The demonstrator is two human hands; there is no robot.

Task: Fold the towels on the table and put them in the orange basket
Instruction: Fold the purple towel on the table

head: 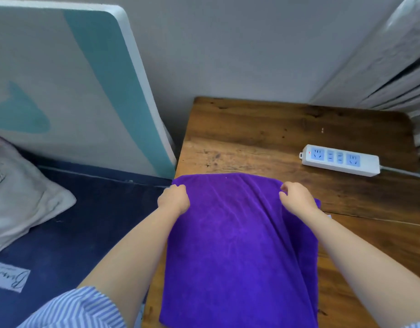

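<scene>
A striped sleeve (79, 308) shows nearest, at the left arm. The purple towel (237, 245) lies spread along the table's (263, 133) near left part. The left hand (174, 197) pinches its far left corner with curled fingers; the right hand (296, 197) grips the far right corner likewise. Beyond, a white power strip (340, 159) rests on the wood, apart from the towel.

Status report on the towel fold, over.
Left hand and right hand each grip a far corner of the purple towel. Orange basket not in view. Power strip lies apart, beyond.
</scene>
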